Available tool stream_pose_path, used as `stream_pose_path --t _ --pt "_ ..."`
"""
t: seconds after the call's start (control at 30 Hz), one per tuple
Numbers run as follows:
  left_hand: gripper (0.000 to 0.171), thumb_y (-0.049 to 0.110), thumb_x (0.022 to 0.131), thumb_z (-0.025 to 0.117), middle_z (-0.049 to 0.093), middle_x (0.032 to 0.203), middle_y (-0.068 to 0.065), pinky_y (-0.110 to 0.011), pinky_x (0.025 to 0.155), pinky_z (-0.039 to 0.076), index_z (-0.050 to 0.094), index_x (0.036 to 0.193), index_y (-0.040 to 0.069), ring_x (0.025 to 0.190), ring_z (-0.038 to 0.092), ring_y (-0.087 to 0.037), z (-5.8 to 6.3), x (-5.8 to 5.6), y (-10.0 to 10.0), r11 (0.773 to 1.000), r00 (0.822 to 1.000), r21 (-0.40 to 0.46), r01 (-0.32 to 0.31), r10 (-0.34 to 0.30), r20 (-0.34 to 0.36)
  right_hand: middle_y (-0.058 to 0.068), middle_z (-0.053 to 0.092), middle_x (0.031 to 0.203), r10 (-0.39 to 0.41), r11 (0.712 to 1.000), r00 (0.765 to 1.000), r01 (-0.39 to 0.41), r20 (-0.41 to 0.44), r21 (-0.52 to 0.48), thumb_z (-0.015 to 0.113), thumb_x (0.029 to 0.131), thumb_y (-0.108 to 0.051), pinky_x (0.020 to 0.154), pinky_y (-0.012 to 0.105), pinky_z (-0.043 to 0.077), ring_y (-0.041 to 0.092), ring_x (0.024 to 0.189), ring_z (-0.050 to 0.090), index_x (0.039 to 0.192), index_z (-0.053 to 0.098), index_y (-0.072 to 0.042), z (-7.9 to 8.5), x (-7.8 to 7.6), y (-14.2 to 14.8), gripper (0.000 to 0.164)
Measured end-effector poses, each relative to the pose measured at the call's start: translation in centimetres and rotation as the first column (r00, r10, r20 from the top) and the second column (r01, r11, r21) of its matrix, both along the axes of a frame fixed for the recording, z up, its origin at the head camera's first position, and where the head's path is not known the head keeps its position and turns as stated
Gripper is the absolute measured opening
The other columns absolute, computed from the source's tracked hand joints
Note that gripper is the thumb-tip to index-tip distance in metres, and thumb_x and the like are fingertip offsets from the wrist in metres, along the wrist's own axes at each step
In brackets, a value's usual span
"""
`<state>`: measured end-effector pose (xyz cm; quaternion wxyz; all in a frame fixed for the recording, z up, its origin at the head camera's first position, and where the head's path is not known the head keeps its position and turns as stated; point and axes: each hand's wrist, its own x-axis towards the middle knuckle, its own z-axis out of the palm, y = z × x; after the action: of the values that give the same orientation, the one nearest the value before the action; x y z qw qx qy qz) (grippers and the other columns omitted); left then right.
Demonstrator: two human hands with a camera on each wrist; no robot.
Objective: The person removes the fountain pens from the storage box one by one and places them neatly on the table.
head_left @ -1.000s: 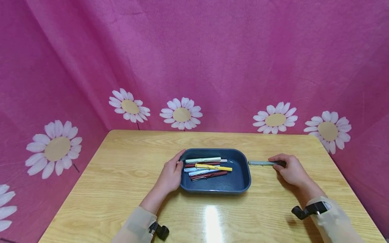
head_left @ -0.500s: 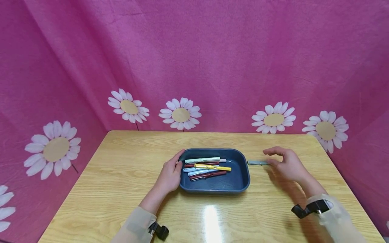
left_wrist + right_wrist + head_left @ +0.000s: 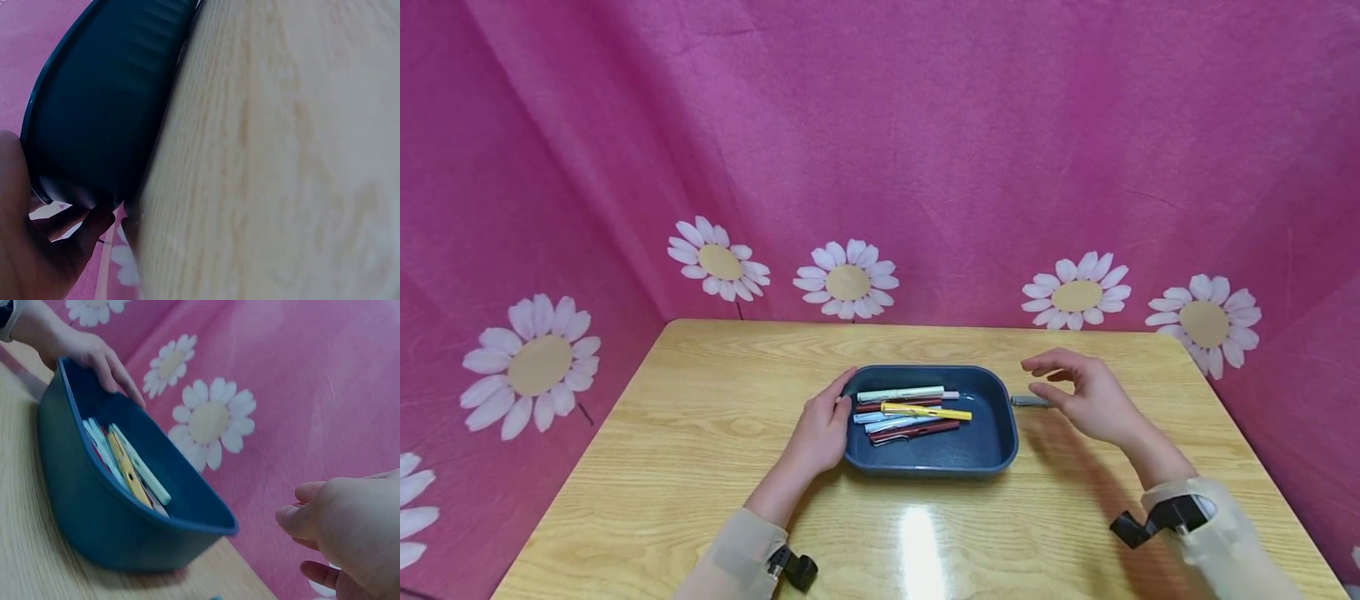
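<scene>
Pink daisy cloth [image 3: 910, 167], wooden table [image 3: 700, 467], round-cornered navy tray [image 3: 979, 450] gripped by left hand [image 3: 822, 429], yellow, maroon, pastel pens [image 3: 927, 412] inside, right hand [image 3: 1093, 402] spread, empty, near grey-green pen [image 3: 1028, 401]

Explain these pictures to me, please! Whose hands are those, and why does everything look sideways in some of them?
There's no robot here, just a person's two bare hands. The big picture comes from a camera on the person's head, looking forward and down. The other two come from cameras on the wrists, so things look tilted. On the wooden table sits a dark blue box with colorful pens inside. The left hand grips one end of it. The right hand seems to hold nothing; it's beside a greyish pen on the table, partly hidden behind it. Behind is a pink flowery cloth.
</scene>
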<state>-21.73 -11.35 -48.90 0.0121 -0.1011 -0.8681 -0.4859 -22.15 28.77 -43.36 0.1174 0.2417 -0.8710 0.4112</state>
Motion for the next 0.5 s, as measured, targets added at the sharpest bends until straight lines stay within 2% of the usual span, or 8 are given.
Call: stream_pose_path --t 0.17,0.3,0.4,0.5 --pt "0.050 0.014 0.113 0.040 0.049 0.160 -0.014 -0.050 0.122 0.033 0.044 0.163 0.015 0.149 0.042 -0.029 0.0 -0.1 0.0 1.000 1.000 -0.004 -0.007 0.007 0.007 0.011 0.074 0.115 0.050 0.998 0.999 -0.049 0.017 -0.039 0.077 0.091 0.010 0.086 0.023 0.058 0.008 0.099 0.069 0.119 0.076 -0.002 0.6 0.2 -1.4 0.030" --pt "0.050 0.013 0.113 0.040 0.049 0.159 -0.014 -0.051 0.122 0.033 0.044 0.163 0.016 0.149 0.043 -0.029 0.1 0.0 0.1 1.000 1.000 -0.008 -0.012 0.012 0.009 0.008 0.074 0.116 0.082 0.996 0.996 -0.080 0.035 -0.048 0.076 0.092 0.009 0.085 0.025 0.059 0.018 0.101 0.071 0.120 0.075 -0.002 0.9 0.2 -2.5 0.030" --pt "0.050 0.013 0.113 0.040 0.050 0.159 -0.015 -0.051 0.122 0.034 0.044 0.163 0.017 0.149 0.043 -0.030 0.1 0.0 0.1 1.000 1.000 -0.015 -0.012 0.012 0.006 0.012 0.074 0.117 0.106 0.993 0.993 -0.103 0.055 -0.051 0.075 0.093 0.008 0.085 0.028 0.060 0.027 0.101 0.072 0.122 0.075 -0.001 1.0 0.2 -3.3 0.030" --pt "0.050 0.013 0.113 0.041 0.050 0.158 -0.016 -0.052 0.122 0.034 0.044 0.163 0.017 0.148 0.043 -0.032 0.1 0.1 0.1 1.000 1.000 -0.018 -0.009 0.009 -0.003 0.017 0.073 0.118 0.127 0.991 0.989 -0.123 0.078 -0.053 0.074 0.094 0.007 0.085 0.031 0.060 0.029 0.102 0.071 0.124 0.074 0.000 1.0 0.1 -4.0 0.030"
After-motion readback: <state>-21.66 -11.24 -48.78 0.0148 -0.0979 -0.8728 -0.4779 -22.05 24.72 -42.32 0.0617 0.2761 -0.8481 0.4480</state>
